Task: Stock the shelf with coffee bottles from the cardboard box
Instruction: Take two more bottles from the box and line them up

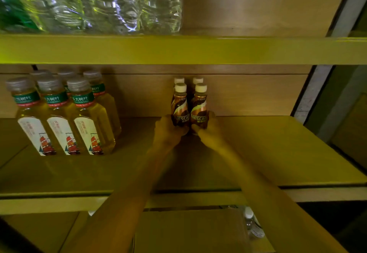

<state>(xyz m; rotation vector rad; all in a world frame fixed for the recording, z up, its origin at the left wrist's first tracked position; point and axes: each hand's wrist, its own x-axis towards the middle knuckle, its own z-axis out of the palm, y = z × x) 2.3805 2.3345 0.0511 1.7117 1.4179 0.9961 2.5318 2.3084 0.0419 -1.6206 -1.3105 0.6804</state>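
Two brown coffee bottles with white caps stand side by side on the middle shelf (pixel 268 153). My left hand (pixel 168 128) grips the lower part of the left coffee bottle (pixel 180 103). My right hand (pixel 207 128) grips the lower part of the right coffee bottle (pixel 199 104). The caps of two more coffee bottles (pixel 188 80) show right behind them, against the back panel. The cardboard box (pixel 188 231) lies below the shelf's front edge, between my forearms, its flaps mostly hiding what is inside.
Several yellow tea bottles (pixel 65 117) stand in rows on the left of the same shelf. Large clear water bottles (pixel 111 2) fill the left of the upper shelf. A clear bottle (pixel 251 223) shows beside the box. A shelf upright (pixel 311 93) bounds the right side.
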